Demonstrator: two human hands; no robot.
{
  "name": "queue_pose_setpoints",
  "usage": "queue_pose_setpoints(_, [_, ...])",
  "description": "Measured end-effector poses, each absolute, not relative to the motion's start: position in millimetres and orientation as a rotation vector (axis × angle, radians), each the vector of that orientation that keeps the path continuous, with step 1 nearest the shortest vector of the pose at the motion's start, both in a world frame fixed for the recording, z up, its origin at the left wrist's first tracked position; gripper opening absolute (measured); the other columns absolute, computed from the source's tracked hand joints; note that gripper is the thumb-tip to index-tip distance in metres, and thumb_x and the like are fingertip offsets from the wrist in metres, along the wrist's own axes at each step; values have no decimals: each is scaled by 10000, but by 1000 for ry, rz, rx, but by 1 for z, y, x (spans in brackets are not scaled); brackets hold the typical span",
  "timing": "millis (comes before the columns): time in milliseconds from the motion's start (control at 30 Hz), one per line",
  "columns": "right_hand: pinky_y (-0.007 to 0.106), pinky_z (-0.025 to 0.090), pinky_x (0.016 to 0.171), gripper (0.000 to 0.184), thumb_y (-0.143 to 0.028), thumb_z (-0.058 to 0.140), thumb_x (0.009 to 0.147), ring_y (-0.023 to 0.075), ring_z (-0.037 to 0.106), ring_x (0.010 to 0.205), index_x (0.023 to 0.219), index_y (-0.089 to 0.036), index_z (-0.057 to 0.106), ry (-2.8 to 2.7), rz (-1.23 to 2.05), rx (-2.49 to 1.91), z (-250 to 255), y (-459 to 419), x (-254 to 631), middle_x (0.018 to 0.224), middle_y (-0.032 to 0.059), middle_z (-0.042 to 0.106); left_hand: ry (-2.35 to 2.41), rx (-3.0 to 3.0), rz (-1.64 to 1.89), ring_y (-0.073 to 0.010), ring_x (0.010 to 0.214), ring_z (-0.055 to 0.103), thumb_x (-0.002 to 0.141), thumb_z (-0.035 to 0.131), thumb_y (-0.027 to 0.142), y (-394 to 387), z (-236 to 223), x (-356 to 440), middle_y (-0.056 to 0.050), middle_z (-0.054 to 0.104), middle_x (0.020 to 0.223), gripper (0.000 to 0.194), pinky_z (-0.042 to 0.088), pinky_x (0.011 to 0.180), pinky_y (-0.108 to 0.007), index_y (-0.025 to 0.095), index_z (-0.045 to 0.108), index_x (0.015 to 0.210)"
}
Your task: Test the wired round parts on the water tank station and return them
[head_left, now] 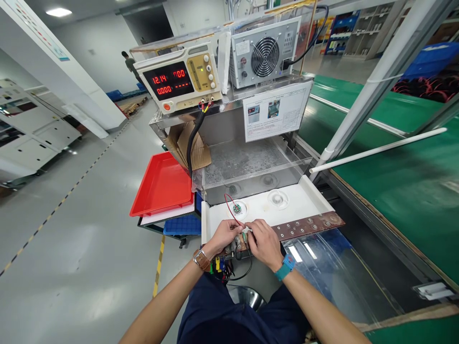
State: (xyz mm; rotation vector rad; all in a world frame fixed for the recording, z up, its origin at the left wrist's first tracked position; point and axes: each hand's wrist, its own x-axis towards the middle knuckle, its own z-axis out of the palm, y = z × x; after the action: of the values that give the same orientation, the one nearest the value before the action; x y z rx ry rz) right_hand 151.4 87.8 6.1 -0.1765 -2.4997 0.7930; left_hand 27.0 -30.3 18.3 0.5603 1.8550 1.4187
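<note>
A small round green circuit board point(237, 208) sits in a round recess of the white fixture point(258, 204). From it a thin red wire point(228, 206) loops down to my fingers. My left hand point(225, 235) is closed, thumb and forefinger pinching the wire near its end. Close beside it, my right hand point(265, 242) has its fingers bent in a pinch at the same spot; what lies between them is too small to make out. A green clip point(244, 236) with a dark lead stands just below the fingertips, on the brown strip point(304, 225) along the fixture's front.
A power supply point(179, 76) with red digits and a grey fan unit point(265, 52) stand on the shelf above. A red tray point(163, 184) is at the left. Black cable point(195, 138) hangs from the supply. Coloured clips point(219, 265) hang below the fixture. Green benches lie right.
</note>
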Motion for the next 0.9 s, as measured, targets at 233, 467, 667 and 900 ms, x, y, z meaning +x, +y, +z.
queue_pose_setpoints(233, [375,444,816,247,-125,456,903,249,531,952,1096,-171,602,-2490,791,-170,5,88,151,945,90,609,1867,559,1416,-149,724,618,703,740,415,-30,18,27,-54,711,758,273,470,719,-266,150,711,760])
queue_pose_setpoints(467, [376,446,812,253,-125,460,898,250,530,957,1103,-172,600,-2499,772,-163,5,88,151,953,89,611,1868,592,1378,-144,694,598,709,732,439,-30,19,25,-44,697,731,295,457,695,-259,148,715,757])
queue_pose_setpoints(667, [366,438,798,244,-130,449,900,249,533,937,1081,-174,605,-2507,758,-158,7,88,152,927,87,609,1851,578,1386,-136,682,587,711,733,427,-31,20,26,-43,688,733,291,454,683,-256,141,713,762])
queue_pose_setpoints(900, [373,427,803,233,-144,440,915,253,531,939,1081,-170,602,-2510,781,-159,6,88,152,939,92,615,1813,563,1364,-134,703,595,690,756,414,-31,24,24,-48,696,756,288,460,715,-259,143,716,779])
